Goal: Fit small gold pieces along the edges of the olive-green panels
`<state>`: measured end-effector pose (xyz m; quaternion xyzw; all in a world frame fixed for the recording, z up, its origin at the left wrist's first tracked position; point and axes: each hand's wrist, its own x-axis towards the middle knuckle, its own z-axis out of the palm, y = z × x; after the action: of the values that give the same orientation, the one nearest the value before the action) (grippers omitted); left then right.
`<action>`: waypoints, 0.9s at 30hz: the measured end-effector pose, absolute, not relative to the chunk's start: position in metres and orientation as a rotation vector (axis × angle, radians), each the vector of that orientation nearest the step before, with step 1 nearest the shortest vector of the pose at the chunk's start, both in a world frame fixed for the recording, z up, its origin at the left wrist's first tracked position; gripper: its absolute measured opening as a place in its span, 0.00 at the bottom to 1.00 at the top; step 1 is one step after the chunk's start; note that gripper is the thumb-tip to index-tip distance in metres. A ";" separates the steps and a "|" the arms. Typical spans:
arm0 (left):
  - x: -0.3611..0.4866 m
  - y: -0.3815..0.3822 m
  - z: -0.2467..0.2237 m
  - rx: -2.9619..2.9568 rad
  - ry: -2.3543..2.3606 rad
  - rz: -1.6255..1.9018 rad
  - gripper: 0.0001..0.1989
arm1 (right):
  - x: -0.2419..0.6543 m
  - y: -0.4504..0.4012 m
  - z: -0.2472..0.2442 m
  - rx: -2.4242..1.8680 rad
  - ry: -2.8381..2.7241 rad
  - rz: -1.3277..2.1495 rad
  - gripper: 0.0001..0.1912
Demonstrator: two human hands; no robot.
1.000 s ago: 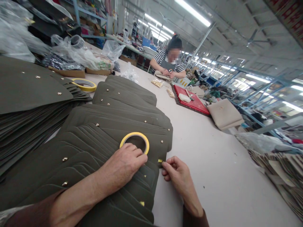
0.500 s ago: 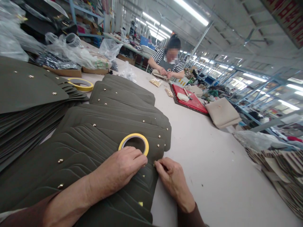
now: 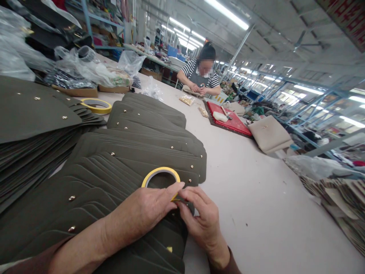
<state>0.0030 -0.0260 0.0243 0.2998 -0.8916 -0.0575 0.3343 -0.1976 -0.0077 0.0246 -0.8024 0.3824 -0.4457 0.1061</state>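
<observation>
A roll of yellow tape (image 3: 161, 170) rests over fanned, dark olive panels (image 3: 94, 167) with small gold studs. My left hand (image 3: 151, 205) is closed on the near side of this roll, its thumb stretched to the right. Close beside it, my right hand (image 3: 201, 213) pinches at the strip end of the tape near the panels' right edge. The two hands' fingertips nearly meet, and their exact contact is partly hidden. A bit of yellow tape (image 3: 169, 249) sticks to a lower panel.
Another yellow tape roll (image 3: 97, 105) lies behind, by a tall stack of olive panels (image 3: 34, 110). Farther off are a red board (image 3: 229, 118), beige pieces (image 3: 269, 133) and a person (image 3: 199, 74) working. Plastic bags (image 3: 82, 64) lie back left.
My right hand has moved left and slightly up, from the panels' edge to the tape roll beside my left hand. My left thumb has lifted and extended to the right.
</observation>
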 end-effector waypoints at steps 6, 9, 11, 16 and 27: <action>0.002 -0.026 0.023 0.789 -2.338 -0.324 0.10 | -0.188 -0.006 0.017 -2.550 1.154 -1.337 0.09; 0.003 -0.028 0.020 0.820 -2.383 -0.325 0.11 | -0.187 -0.004 0.018 -2.548 1.240 -1.397 0.08; 0.003 -0.029 0.019 0.848 -2.398 -0.274 0.12 | -0.184 -0.003 0.020 -2.453 1.308 -1.423 0.08; -0.002 -0.025 0.023 0.780 -2.303 -0.230 0.13 | -0.173 0.000 0.028 -1.637 1.444 -1.284 0.05; 0.000 -0.029 0.028 1.142 -2.486 -0.057 0.06 | -0.222 -0.031 0.015 -1.019 1.415 -1.378 0.15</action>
<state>-0.0002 -0.0287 0.0285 0.4088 -0.8900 -0.0203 0.2010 -0.2225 -0.0306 0.0153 -0.4109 0.5706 -0.5556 0.4437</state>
